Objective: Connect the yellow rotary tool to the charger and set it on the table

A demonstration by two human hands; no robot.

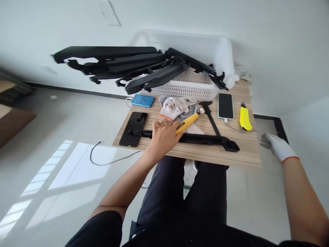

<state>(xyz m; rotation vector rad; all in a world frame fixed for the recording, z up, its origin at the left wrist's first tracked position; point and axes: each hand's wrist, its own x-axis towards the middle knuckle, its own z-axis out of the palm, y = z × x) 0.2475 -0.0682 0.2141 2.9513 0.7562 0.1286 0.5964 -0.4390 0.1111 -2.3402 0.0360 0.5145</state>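
Observation:
My left hand [164,133] is bare and closed at the table's front, with a yellow-handled tool [189,122] in its grip. That tool points up and to the right. Beneath the same hand lies a long black plastic part [203,138], its left end over a black phone [132,130]. My right hand [279,145], in a white glove with a red cuff, hangs beyond the table's right edge. Its fingers look loosely stretched, with nothing seen in them. White and grey work gloves [177,106] lie just behind the yellow tool.
Several black plastic parts [154,70] lie across a white basket [180,90], jutting far left. On the wooden table [239,157] are a blue phone [143,100], a charging phone [225,105], a yellow utility knife [245,117] and a black T-shaped piece [212,118].

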